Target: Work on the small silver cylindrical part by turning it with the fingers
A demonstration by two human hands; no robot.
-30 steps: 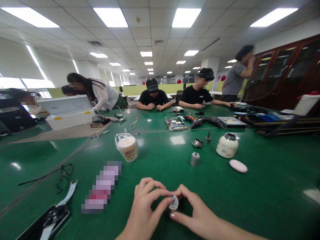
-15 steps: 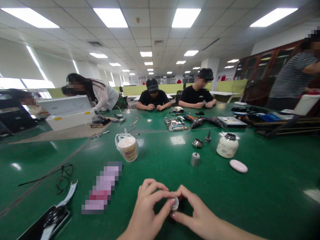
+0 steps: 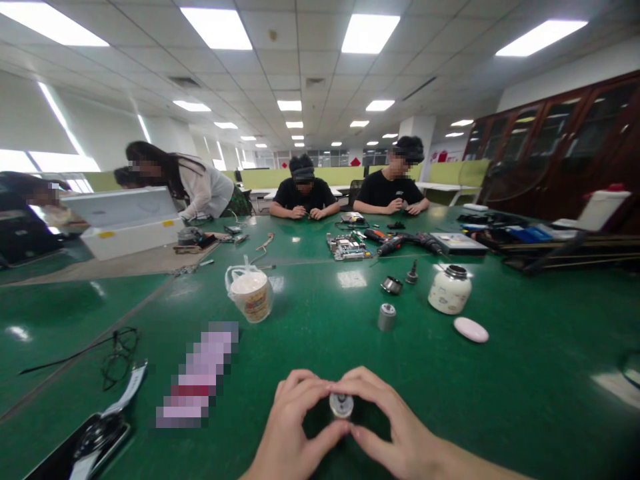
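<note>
A small round silver metal part (image 3: pixel 341 405) is between my two hands near the front of the table, its ringed end face turned up toward me. My left hand (image 3: pixel 293 423) is closed round its left side, thumb at the near edge and index finger at the far edge. My right hand (image 3: pixel 387 420) grips it from the right in the same way, the fingertips of both hands meeting. Beyond them a silver metal cylinder (image 3: pixel 387 318) stands upright. Behind that lie an open metal ring-shaped part (image 3: pixel 391 286) and a dark shaft-like part (image 3: pixel 412 273).
A cream jar (image 3: pixel 450 291) stands right, near a pale pink oval lid (image 3: pixel 471 330). A bagged paper cup (image 3: pixel 253 297) is left of centre. Glasses (image 3: pixel 116 350) and a watch on a phone (image 3: pixel 97 437) lie left. A circuit board (image 3: pixel 349 247) and power drill (image 3: pixel 393 245) lie farther back.
The metal part has tilted so its end face shows more, and my thumbs have shifted to its near edge. The view has moved slightly; the person in stripes at right is out of sight.
</note>
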